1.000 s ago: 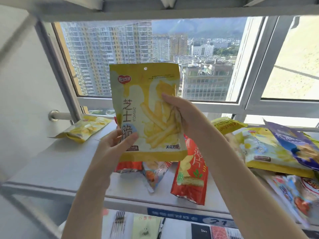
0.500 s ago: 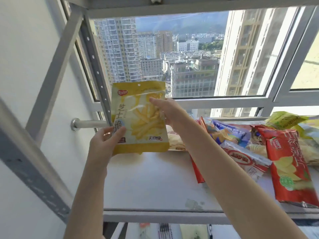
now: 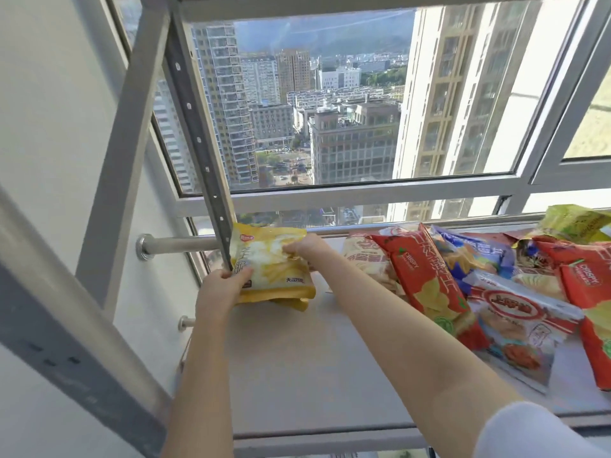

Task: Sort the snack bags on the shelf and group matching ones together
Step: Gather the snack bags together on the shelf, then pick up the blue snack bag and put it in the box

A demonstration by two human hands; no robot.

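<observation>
Hands (image 3: 220,287) (image 3: 305,247) gripping yellow bag (image 3: 274,272), shelf (image 3: 314,352) L end

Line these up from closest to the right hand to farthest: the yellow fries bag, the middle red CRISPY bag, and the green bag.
1. Yellow fries bag, far left, pinched by the right hand.
2. Red CRISPY bag, mid-shelf.
3. Green bag, far right.
</observation>
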